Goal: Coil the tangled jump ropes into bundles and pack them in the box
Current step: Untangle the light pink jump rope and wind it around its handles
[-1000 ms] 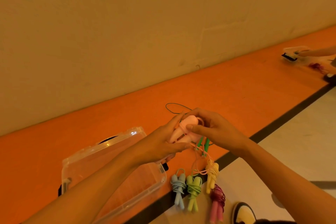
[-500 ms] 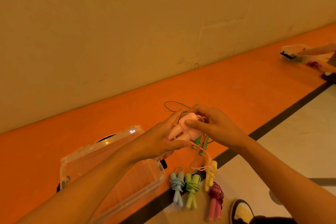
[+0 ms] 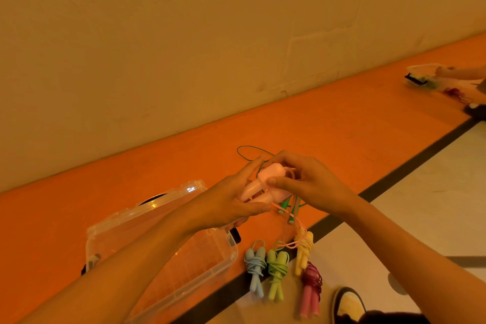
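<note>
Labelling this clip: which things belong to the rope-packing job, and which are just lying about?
Job: pink rope (left hand, right hand); clear box; blue bundle; green bundle; yellow bundle; magenta bundle; loose green rope.
Lying about: shoe; far box.

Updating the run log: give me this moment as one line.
left hand: holds pink rope | right hand: pinches pink rope | four coiled bundles: on floor beside box

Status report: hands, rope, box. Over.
Left hand, right hand both gripping pink jump rope. Four coiled bundles beside clear box, unpacked. Green jump rope loose underneath.
</note>
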Motion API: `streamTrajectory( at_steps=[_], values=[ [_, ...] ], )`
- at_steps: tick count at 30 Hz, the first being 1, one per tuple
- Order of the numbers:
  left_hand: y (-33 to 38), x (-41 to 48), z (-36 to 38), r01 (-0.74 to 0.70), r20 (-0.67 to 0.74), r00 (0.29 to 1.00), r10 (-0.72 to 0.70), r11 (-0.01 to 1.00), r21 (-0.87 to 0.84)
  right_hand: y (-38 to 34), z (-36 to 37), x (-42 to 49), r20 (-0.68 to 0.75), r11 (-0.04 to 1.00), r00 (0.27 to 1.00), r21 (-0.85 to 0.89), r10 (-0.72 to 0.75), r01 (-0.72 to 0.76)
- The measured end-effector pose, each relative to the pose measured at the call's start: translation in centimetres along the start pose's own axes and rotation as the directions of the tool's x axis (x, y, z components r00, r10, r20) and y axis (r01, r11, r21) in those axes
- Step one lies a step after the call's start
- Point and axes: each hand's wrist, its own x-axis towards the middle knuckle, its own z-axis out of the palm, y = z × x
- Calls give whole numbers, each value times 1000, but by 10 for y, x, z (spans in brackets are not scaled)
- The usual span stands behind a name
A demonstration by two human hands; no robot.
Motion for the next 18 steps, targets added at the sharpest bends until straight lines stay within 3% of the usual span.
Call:
streamTrajectory(
  at_steps=[9,14,18],
  values=[
    [2,-2,-1,-39,-6,999,40,999,33,-3,-6,-1,62,996,998,82,13,-18],
    [-4,1,2,-29,-15,999,29,999,20,-5,0,2,-36,996,999,-83,10,-13],
    [-5,3,3,-23,-40,999,23,1000,1,-8,-1,4,-23,998,1000,-64,16,-18]
  ],
)
